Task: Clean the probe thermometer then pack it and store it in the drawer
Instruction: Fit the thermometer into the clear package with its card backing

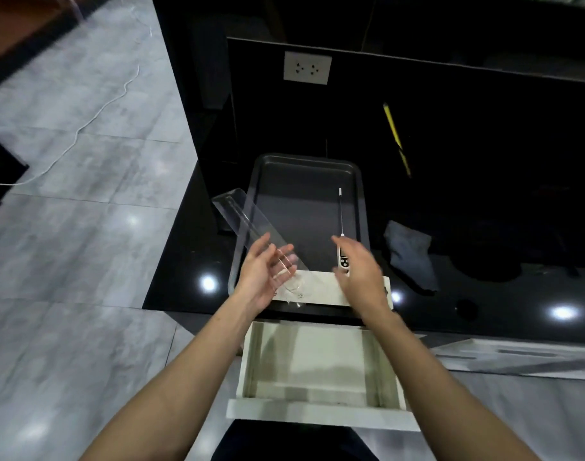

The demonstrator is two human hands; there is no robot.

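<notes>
Your left hand [264,271] grips the clear plastic case [251,227], fingers loosely curled. Your right hand [357,267] hovers open and empty over the thermometer [341,234], which lies in the tray [248,207]. Judged light, rigid, sharp-tipped: take it by the white handle, not the thin probe.
</notes>
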